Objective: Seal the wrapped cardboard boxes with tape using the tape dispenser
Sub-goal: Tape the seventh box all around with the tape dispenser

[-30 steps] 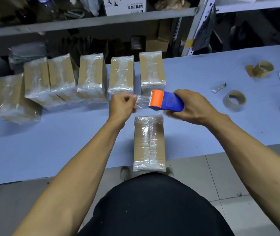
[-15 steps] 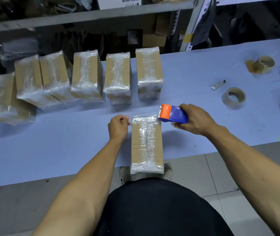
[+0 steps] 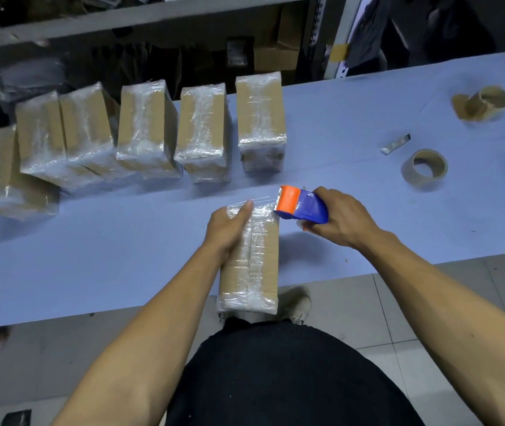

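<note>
The box [image 3: 249,259] lies lengthwise at the table's [image 3: 97,265] near edge, its near end overhanging. The left hand [image 3: 226,230] presses flat on its far left corner, fingers straight over crinkled clear film. Just right of that hand, the right hand [image 3: 338,218] grips the blue-and-orange dispenser [image 3: 302,206] at the far right corner. Beyond both hands, bare table runs to a row of wrapped boxes [image 3: 202,133]. A tape roll [image 3: 424,170] lies right of the right hand.
</note>
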A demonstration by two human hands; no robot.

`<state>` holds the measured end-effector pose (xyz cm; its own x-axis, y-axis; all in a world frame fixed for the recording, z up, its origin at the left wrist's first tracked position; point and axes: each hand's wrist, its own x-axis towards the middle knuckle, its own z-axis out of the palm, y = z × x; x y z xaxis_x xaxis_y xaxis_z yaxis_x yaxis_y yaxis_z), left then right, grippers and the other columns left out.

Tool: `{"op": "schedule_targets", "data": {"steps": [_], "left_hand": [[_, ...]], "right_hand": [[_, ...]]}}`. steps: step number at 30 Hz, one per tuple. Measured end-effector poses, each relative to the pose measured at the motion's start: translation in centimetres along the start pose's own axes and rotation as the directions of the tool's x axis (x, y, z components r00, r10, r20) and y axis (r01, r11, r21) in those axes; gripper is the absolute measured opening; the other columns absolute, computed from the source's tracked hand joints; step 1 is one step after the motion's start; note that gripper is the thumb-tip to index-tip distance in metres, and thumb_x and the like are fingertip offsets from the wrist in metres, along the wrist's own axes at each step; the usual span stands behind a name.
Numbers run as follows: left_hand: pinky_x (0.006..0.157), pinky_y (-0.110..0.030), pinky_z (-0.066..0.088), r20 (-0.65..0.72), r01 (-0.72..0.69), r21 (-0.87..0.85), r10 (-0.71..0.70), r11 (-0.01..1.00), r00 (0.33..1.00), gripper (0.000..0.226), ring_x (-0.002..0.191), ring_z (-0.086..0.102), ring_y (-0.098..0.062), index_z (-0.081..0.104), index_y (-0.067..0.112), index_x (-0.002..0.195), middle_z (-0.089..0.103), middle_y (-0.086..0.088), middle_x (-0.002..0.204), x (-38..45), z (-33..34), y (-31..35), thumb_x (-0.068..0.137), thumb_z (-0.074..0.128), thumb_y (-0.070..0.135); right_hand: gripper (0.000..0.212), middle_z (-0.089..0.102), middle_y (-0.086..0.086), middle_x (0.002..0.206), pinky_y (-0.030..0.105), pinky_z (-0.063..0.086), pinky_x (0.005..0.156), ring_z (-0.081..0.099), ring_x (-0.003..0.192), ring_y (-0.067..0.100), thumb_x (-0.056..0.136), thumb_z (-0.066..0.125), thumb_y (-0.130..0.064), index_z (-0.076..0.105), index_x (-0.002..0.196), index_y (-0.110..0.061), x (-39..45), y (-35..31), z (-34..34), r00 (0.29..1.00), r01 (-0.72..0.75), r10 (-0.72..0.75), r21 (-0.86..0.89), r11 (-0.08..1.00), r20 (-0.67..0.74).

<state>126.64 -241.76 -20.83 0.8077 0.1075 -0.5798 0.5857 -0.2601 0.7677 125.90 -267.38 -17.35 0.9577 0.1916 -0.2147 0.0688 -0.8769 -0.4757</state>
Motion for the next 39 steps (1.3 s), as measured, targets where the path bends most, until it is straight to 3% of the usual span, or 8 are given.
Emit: {"op": "schedule_targets", "data": {"steps": [6,11,16,20,25,33,36,39], "left_hand": [[0.085,-0.050,0.060,-0.003,-0.024,0.040,0.024,0.999,1.000,0.063,0.086,0.075,-0.028,0.071,0.007,0.090,0.077,-0.009,0.088,0.2,-0.5,-0.1,0.076,0.068,0.069],[0.081,-0.050,0.059,0.002,-0.036,0.000,0.036,0.999,0.999,0.071,0.086,0.075,-0.031,0.069,0.002,0.090,0.076,-0.014,0.088,0.0,-0.3,0.0,0.071,0.072,0.071],[0.072,-0.036,0.058,-0.017,-0.059,0.029,0.059,0.998,0.998,0.045,0.074,0.074,-0.016,0.072,0.020,0.077,0.077,0.000,0.080,0.1,-0.1,-0.3,0.077,0.072,0.065],[0.078,-0.037,0.060,-0.030,-0.066,0.060,0.068,0.996,0.997,0.046,0.081,0.075,-0.015,0.074,0.021,0.087,0.078,0.005,0.085,-0.1,0.1,-0.2,0.077,0.069,0.066],[0.082,-0.035,0.059,-0.064,-0.067,0.101,0.074,0.993,0.995,0.054,0.086,0.073,-0.009,0.074,0.025,0.103,0.077,0.011,0.093,-0.4,0.2,0.1,0.075,0.066,0.071],[0.114,-0.043,0.040,-0.001,0.006,-0.026,-0.006,1.000,1.000,0.075,0.135,0.048,-0.019,0.036,0.022,0.151,0.042,0.001,0.155,-0.7,0.0,0.0,0.091,0.054,0.064],[0.114,-0.040,0.040,-0.085,-0.050,-0.032,0.047,0.998,0.995,0.060,0.134,0.048,-0.015,0.044,0.024,0.142,0.047,0.002,0.148,-1.0,-0.4,-0.6,0.092,0.068,0.046],[0.100,-0.045,0.053,-0.199,-0.084,-0.105,0.061,0.991,0.978,0.031,0.109,0.065,-0.015,0.064,0.028,0.112,0.069,0.008,0.114,-1.7,-0.7,-1.0,0.086,0.075,0.041]], "right_hand": [[0.041,0.060,-0.005,0.089,0.028,0.043,0.060,0.055,0.074,0.016,0.077,0.076,-0.047,0.050,0.101,-0.025,-1.0,2.8,-1.2,0.995,0.039,-0.043,0.035,0.999,0.095],[0.041,0.062,0.000,0.093,0.030,0.039,0.060,0.056,0.079,0.023,0.078,0.075,-0.044,0.052,0.105,-0.022,-2.3,6.1,-2.6,0.988,-0.052,0.073,-0.156,0.986,0.133],[0.034,0.059,0.008,0.099,0.032,0.034,0.064,0.057,0.084,0.030,0.081,0.063,-0.029,0.052,0.109,-0.015,-0.1,0.5,-0.3,0.990,0.054,0.008,-0.435,0.899,0.140],[0.028,0.050,0.006,0.085,0.032,0.029,0.065,0.043,0.072,0.026,0.076,0.064,-0.017,0.053,0.101,-0.013,1.3,-3.5,1.0,0.992,0.013,0.061,-0.579,0.815,0.109],[0.026,0.060,0.004,0.098,0.031,0.033,0.070,0.059,0.088,0.022,0.077,0.066,-0.010,0.056,0.101,-0.015,3.1,-6.7,2.6,0.979,-0.017,0.145,-0.649,0.761,0.144],[0.083,0.046,0.022,0.127,0.040,0.039,0.086,0.050,0.108,0.036,0.084,0.060,-0.018,0.015,0.151,0.002,0.9,-1.7,5.3,0.936,-0.305,0.352,-0.449,0.840,0.023],[0.082,0.043,0.028,0.130,0.040,0.036,0.090,0.048,0.111,0.039,0.088,0.056,-0.010,0.008,0.154,0.001,1.6,-2.4,6.7,0.936,-0.288,0.336,-0.318,0.903,0.106],[0.058,0.051,0.027,0.121,0.034,0.033,0.078,0.051,0.103,0.039,0.090,0.049,-0.005,0.038,0.147,-0.006,2.0,-3.4,6.7,0.950,-0.311,0.310,-0.045,0.949,-0.033]]}}
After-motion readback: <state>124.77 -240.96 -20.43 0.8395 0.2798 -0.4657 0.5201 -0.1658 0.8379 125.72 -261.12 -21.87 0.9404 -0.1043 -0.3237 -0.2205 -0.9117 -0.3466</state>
